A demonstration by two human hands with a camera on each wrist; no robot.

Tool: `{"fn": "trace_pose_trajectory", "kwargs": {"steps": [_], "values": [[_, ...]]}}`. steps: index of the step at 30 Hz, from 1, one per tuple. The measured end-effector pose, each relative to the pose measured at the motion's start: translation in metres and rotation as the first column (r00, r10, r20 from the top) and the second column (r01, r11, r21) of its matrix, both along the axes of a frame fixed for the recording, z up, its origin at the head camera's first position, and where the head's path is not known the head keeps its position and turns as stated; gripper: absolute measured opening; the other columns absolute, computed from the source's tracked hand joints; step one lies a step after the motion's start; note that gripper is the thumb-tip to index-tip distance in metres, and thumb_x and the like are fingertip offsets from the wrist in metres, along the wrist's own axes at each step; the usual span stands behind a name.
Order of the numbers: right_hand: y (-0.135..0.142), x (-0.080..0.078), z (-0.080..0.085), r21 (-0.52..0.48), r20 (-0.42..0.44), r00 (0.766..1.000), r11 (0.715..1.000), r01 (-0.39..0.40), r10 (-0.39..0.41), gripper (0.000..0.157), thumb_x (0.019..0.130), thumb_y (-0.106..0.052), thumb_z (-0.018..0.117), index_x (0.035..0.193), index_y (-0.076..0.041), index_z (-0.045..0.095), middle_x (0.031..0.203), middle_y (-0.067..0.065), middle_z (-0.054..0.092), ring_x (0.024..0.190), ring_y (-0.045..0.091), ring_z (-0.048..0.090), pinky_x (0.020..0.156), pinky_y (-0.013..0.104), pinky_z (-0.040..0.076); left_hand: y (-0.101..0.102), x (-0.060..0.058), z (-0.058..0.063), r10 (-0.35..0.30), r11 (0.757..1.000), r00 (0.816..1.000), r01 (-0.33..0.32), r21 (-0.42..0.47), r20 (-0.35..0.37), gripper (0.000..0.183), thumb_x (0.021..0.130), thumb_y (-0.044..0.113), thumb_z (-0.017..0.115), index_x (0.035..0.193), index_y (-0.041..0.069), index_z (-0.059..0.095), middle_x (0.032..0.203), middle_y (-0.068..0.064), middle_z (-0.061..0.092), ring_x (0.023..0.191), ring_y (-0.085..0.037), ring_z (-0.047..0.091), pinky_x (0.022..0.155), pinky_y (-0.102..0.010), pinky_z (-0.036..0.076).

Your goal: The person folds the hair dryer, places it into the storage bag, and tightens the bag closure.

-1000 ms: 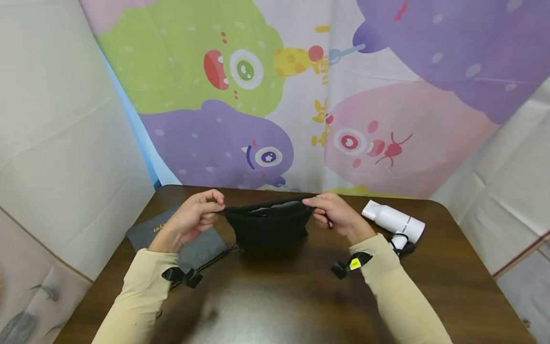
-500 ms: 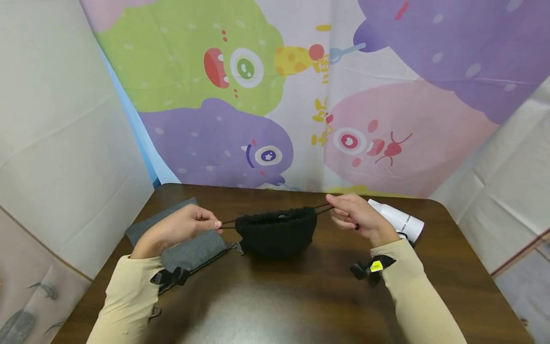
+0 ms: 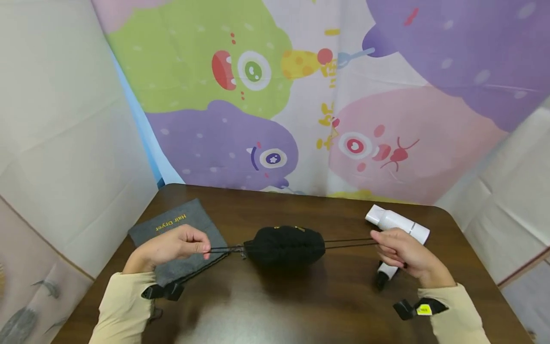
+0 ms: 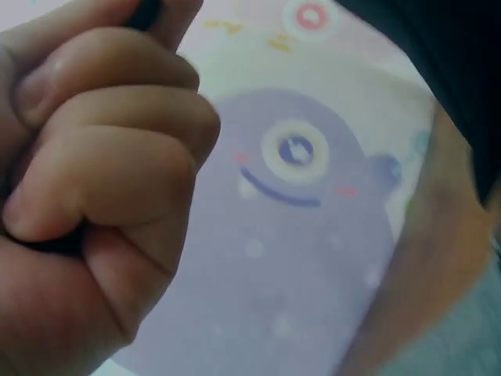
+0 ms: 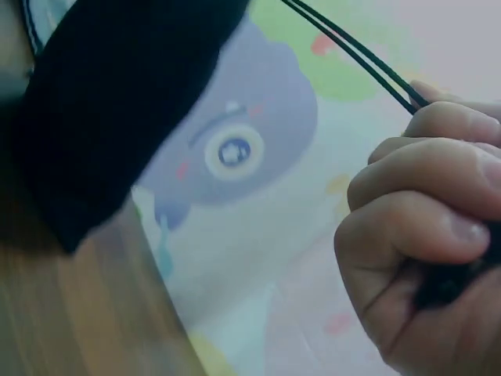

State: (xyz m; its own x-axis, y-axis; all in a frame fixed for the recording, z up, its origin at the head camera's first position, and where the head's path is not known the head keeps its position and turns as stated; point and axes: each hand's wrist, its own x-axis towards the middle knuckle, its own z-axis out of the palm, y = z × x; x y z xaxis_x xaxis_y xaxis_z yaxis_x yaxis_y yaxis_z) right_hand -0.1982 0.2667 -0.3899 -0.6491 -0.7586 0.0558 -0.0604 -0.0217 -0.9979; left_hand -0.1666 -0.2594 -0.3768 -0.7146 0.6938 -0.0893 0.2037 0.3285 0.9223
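A black drawstring pouch (image 3: 285, 246) hangs between the two hands, its mouth gathered into a bunch, with its cords stretched out to either side. The left hand (image 3: 174, 246) pinches the left cord loop (image 3: 221, 249) between thumb and finger, its other fingers curled. On the other side the right hand (image 3: 408, 253) pinches the right cord loop (image 3: 350, 242). In the right wrist view two parallel black cords (image 5: 352, 51) run into the right fingers, and the dark pouch (image 5: 133, 102) fills the upper left. What is inside the pouch is hidden.
A grey cloth bag (image 3: 193, 217) lettered "Hair Dryer" lies flat on the brown table (image 3: 275, 306), partly beneath the left hand. A white hair dryer (image 3: 397, 222) lies behind the right hand, which partly covers it. A patterned curtain (image 3: 301, 95) hangs behind the table.
The hands have moved from the pouch's rim to its cords and spread farther apart. Its mouth has drawn together from wide to gathered, and the pouch sits lower in view.
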Motion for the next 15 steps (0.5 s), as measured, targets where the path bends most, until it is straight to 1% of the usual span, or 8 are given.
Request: {"fn": "trace_pose_trajectory", "kwargs": {"steps": [3, 5, 7, 9, 11, 13, 14, 15], "values": [[0.023, 0.009, -0.004, 0.023, 0.028, 1.000, 1.000, -0.010, 0.010, 0.047, 0.106, -0.006, 0.024, 0.059, -0.003, 0.021, 0.047, 0.011, 0.013, 0.035, 0.029, 0.009, 0.034, 0.024, 0.013, -0.011, 0.000, -0.013, -0.103, 0.994, 0.995, 0.104, 0.044, -0.016, 0.022, 0.100, 0.007, 0.049, 0.086, -0.004, 0.063, 0.057, 0.003, 0.032, 0.048, -0.004, 0.018, 0.042, -0.026, 0.018], [0.035, 0.013, -0.007, 0.054, 0.067, 0.998, 0.998, -0.024, 0.020, 0.045, 0.106, -0.005, 0.025, 0.061, -0.002, 0.021, 0.048, 0.011, 0.012, 0.035, 0.029, 0.008, 0.033, 0.023, 0.013, -0.016, 0.000, -0.022, -0.172, 0.982, 0.985, 0.173, 0.070, -0.022, 0.023, 0.100, 0.002, 0.046, 0.085, -0.003, 0.062, 0.057, -0.008, 0.033, 0.048, -0.002, 0.021, 0.040, -0.024, 0.018], [0.043, 0.015, -0.010, 0.083, 0.105, 0.994, 0.996, -0.037, 0.028, 0.044, 0.106, -0.005, 0.026, 0.062, 0.000, 0.021, 0.049, 0.011, 0.011, 0.035, 0.029, 0.006, 0.032, 0.023, 0.013, -0.017, -0.001, -0.029, -0.220, 0.970, 0.975, 0.220, 0.101, -0.010, 0.023, 0.100, -0.001, 0.045, 0.084, -0.005, 0.062, 0.057, -0.017, 0.031, 0.047, -0.003, 0.021, 0.040, -0.023, 0.018], [0.047, 0.016, -0.013, 0.100, 0.132, 0.990, 0.993, -0.055, 0.041, 0.044, 0.106, -0.005, 0.027, 0.062, 0.001, 0.020, 0.049, 0.012, 0.011, 0.036, 0.030, 0.005, 0.032, 0.024, 0.012, -0.015, -0.003, -0.034, -0.249, 0.961, 0.968, 0.246, 0.126, 0.015, 0.024, 0.100, 0.001, 0.044, 0.084, -0.006, 0.061, 0.058, -0.020, 0.031, 0.045, -0.004, 0.021, 0.039, -0.022, 0.017], [0.048, 0.016, -0.016, 0.103, 0.155, 0.987, 0.993, -0.059, 0.042, 0.045, 0.106, -0.006, 0.027, 0.062, 0.001, 0.020, 0.051, 0.011, 0.011, 0.037, 0.029, 0.005, 0.032, 0.025, 0.011, -0.010, -0.004, -0.037, -0.256, 0.958, 0.966, 0.249, 0.140, 0.030, 0.025, 0.100, 0.002, 0.045, 0.084, -0.007, 0.061, 0.059, -0.022, 0.031, 0.046, -0.005, 0.021, 0.040, -0.023, 0.017], [0.049, 0.017, -0.020, 0.100, 0.170, 0.985, 0.993, -0.059, 0.042, 0.045, 0.106, -0.007, 0.027, 0.062, 0.001, 0.020, 0.051, 0.011, 0.011, 0.038, 0.029, 0.005, 0.033, 0.025, 0.011, -0.006, -0.003, -0.040, -0.256, 0.958, 0.965, 0.245, 0.147, 0.058, 0.026, 0.101, 0.005, 0.046, 0.084, -0.008, 0.060, 0.061, -0.023, 0.033, 0.046, -0.003, 0.022, 0.039, -0.023, 0.017], [0.048, 0.017, -0.022, 0.096, 0.178, 0.983, 0.993, -0.063, 0.045, 0.045, 0.106, -0.007, 0.026, 0.062, 0.000, 0.020, 0.051, 0.011, 0.011, 0.038, 0.029, 0.006, 0.033, 0.026, 0.011, -0.003, -0.003, -0.041, -0.258, 0.958, 0.964, 0.246, 0.148, 0.070, 0.026, 0.101, 0.005, 0.046, 0.085, -0.009, 0.060, 0.061, -0.022, 0.032, 0.046, -0.002, 0.022, 0.039, -0.023, 0.016], [0.048, 0.018, -0.024, 0.092, 0.186, 0.982, 0.994, -0.062, 0.044, 0.045, 0.106, -0.007, 0.026, 0.062, 0.000, 0.020, 0.052, 0.011, 0.011, 0.038, 0.029, 0.006, 0.033, 0.026, 0.011, -0.001, -0.003, -0.043, -0.252, 0.961, 0.964, 0.239, 0.138, 0.085, 0.027, 0.101, 0.007, 0.046, 0.085, -0.009, 0.060, 0.058, -0.018, 0.032, 0.046, -0.001, 0.023, 0.039, -0.023, 0.016]]}}
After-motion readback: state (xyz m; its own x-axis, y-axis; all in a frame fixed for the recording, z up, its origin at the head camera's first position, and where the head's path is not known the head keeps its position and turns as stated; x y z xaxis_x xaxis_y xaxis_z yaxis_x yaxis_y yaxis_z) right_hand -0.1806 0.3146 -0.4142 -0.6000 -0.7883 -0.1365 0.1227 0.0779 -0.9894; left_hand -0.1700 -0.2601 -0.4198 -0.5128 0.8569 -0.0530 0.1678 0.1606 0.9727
